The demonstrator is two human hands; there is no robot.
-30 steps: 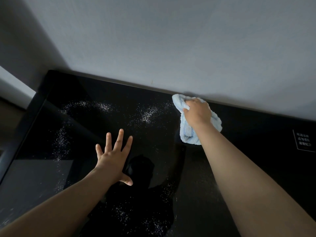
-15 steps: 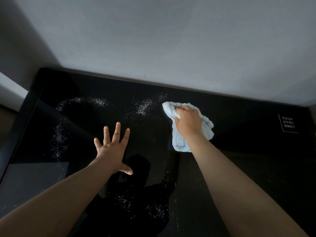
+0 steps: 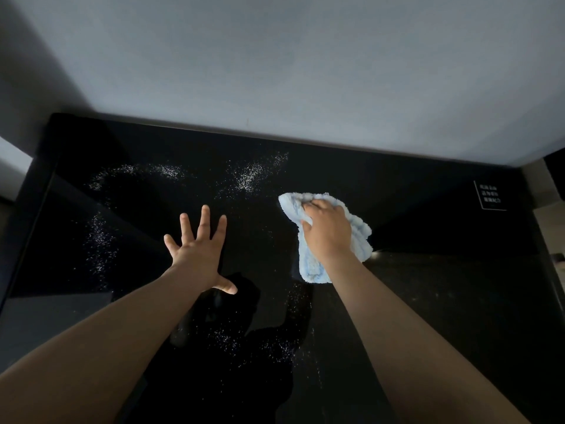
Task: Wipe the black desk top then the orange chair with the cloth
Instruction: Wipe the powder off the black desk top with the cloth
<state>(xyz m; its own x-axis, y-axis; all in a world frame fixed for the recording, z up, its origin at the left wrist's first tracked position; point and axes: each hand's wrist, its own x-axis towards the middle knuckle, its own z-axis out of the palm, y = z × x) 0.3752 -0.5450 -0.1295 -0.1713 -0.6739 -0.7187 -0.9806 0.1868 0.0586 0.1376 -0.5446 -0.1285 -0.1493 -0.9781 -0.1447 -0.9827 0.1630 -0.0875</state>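
- One light-blue cloth is lying bunched on the black desk top.
- The right hand is pressing on the cloth, fingers curling into it, grasping it.
- The left hand is resting flat left of the cloth, fingers spread, holding nothing.
- White specks are lying left of the cloth; one label is sitting well to its right.

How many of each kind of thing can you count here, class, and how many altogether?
Hands: 2 (left hand, right hand)
Blue cloth: 1
Black desk top: 1
Printed label: 1
Total: 5
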